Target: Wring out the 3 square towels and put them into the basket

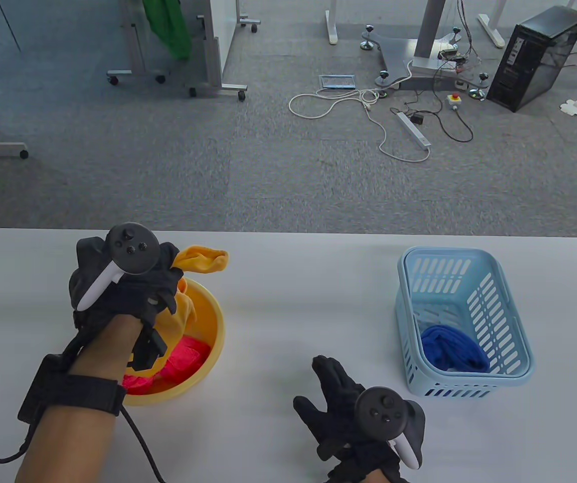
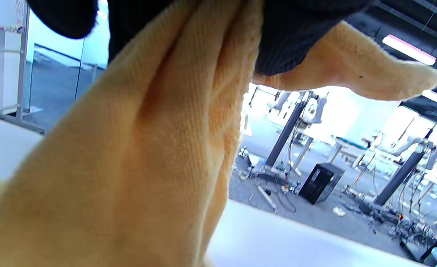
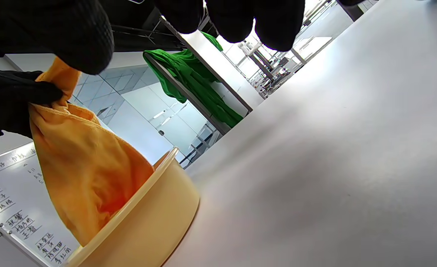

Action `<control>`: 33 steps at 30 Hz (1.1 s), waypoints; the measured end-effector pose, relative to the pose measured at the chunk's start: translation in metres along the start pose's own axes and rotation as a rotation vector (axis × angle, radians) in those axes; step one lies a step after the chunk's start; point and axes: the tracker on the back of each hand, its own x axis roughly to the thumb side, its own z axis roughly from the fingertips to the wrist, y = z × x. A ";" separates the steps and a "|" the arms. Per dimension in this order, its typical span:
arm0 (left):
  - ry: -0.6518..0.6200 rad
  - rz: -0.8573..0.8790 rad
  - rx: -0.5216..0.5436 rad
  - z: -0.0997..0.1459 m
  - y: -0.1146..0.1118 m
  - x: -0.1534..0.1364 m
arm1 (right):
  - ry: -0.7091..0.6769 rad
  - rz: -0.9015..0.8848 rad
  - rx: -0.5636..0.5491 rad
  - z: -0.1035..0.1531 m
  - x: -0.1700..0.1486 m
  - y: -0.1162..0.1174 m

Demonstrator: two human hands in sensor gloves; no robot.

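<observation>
bare table (image 1: 308, 282) between bowl (image 1: 215, 332), basket (image 1: 514, 322)

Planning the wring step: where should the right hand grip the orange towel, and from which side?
Grip the hanging bunched stretch of the orange towel, just below the left hand, coming in from the right. The left hand already pinches its top above the yellow bowl; the right hand is open, and the tail still sits in the bowl.
</observation>
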 end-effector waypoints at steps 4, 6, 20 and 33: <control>-0.056 0.067 0.077 0.007 0.014 0.006 | 0.002 -0.036 -0.022 0.004 -0.002 -0.010; -0.072 0.105 0.103 0.010 0.020 0.007 | -0.003 -0.042 -0.031 0.004 -0.001 -0.013; -0.194 0.548 0.217 0.025 0.065 0.044 | -0.022 -0.048 -0.038 0.007 0.000 -0.013; -0.458 0.688 0.222 0.041 0.074 0.116 | -0.056 -0.115 -0.132 0.014 0.004 -0.025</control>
